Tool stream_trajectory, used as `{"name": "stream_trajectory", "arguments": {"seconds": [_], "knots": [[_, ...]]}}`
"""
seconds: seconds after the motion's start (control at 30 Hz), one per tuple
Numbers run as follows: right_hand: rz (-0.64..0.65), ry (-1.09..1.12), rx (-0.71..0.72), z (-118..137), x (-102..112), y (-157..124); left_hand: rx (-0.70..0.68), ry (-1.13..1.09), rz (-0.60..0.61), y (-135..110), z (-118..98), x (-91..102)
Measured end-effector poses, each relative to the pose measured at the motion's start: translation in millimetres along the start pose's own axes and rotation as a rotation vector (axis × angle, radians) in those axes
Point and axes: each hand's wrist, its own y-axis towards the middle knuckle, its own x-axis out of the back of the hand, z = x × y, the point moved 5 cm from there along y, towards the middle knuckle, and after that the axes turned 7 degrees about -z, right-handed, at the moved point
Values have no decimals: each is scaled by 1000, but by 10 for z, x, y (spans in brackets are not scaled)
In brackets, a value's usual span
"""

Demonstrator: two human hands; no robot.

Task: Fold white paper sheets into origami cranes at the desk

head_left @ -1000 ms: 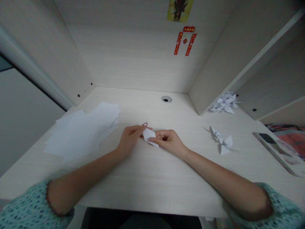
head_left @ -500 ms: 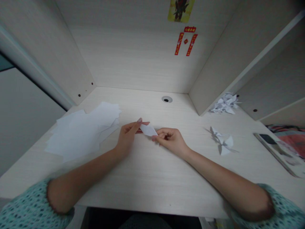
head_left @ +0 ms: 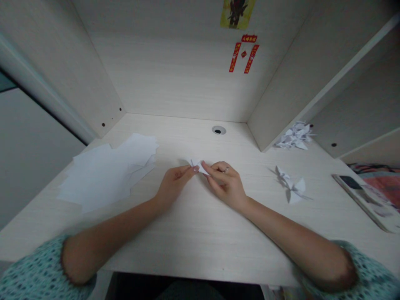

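Centrally, left hand (head_left: 173,184), right hand (head_left: 230,184), fingers (head_left: 188,173) of both pinching folded paper (head_left: 203,170), white sheets (head_left: 104,173) at left

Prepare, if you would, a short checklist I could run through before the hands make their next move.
1. Left hand has a pinch on the small folded paper: ok.
2. Right hand is on the same paper, at its right side: ok.
3. Creases line up: cannot tell, too small and partly covered by fingers.
4. White sheets at the left squared into a neat stack: not ok, spread with uneven edges.
5. Loose folded pieces at the right apart from the right forearm: ok.
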Motion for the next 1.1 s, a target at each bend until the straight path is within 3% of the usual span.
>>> {"name": "stream_trajectory", "arguments": {"seconds": [0.1,0.37,0.53,0.8,1.1], "knots": [[62,-17,50,56,-26,2,29,-53,-34,41,20,17],[-30,84,-89,10,31,42,28,-103,61,37,-45,-43],[-33,95,-85,26,40,53,0,13,25,27,-31,-14],[0,95,-99,63,34,56,-2,-8,29,30,-37,-6],[-44,249,-338,-155,-33,6,43,-95,36,59,1,-15]]}}
